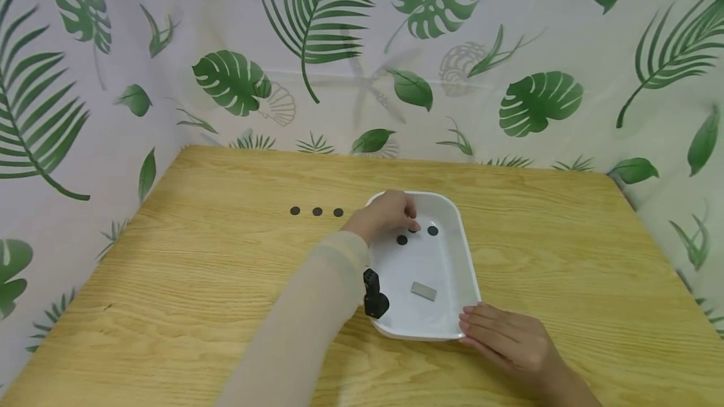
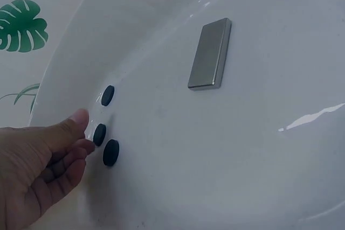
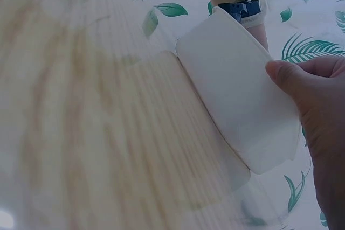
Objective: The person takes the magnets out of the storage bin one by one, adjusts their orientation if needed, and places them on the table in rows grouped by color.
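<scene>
A white tray lies on the wooden table, with three black discs and a silver-grey rectangular block on its floor. My left hand reaches into the far end over the left wall. Its thumb and fingers are bent, the fingertips right at the middle black disc; I cannot tell whether they pinch it. One black disc lies to one side of it and another black disc to the other. My right hand holds the tray's near right corner, its thumb at the rim.
Three more black discs, the middle one among them, form a row on the table left of the tray. A black wrist camera on the left sleeve overlaps the tray's left wall. A leaf-print cloth hangs behind the table.
</scene>
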`<state>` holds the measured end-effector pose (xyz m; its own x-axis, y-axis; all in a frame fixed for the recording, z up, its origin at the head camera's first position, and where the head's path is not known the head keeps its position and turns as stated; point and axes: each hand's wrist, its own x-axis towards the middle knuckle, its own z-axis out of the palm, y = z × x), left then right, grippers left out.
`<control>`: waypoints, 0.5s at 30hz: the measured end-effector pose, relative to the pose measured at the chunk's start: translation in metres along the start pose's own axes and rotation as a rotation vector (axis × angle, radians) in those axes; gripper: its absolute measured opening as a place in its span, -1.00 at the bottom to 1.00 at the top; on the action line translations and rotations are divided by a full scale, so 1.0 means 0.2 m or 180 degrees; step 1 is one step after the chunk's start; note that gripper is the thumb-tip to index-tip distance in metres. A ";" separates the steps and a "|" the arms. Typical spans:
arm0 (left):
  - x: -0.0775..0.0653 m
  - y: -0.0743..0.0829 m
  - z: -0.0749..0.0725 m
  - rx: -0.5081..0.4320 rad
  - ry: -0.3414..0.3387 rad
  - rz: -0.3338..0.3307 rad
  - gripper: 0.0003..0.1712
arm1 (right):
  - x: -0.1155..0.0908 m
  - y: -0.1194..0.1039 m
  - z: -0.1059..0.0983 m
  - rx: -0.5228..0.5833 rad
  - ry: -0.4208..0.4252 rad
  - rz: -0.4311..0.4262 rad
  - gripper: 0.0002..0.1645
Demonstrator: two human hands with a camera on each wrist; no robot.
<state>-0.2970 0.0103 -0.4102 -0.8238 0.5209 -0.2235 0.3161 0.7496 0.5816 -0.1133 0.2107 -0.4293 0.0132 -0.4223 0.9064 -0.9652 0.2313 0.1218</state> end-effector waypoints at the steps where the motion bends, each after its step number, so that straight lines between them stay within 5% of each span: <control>1: 0.00 0.00 0.01 0.0132 0.0011 -0.0014 -0.70 | 0.00 0.00 0.00 -0.0005 0.0008 -0.0007 -0.81; 9: 0.04 -0.01 0.06 0.0677 0.0057 0.0095 -0.75 | -0.01 0.01 0.01 -0.0045 0.0036 -0.0036 -0.80; 15: 0.05 -0.01 0.09 0.0436 0.0057 0.0224 -0.80 | 0.00 0.01 0.00 -0.0031 0.0022 -0.0037 -0.81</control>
<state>-0.2972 0.0211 -0.4272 -0.8053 0.5676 -0.1714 0.4335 0.7608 0.4830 -0.1156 0.2111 -0.4299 0.0261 -0.4188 0.9077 -0.9624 0.2350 0.1361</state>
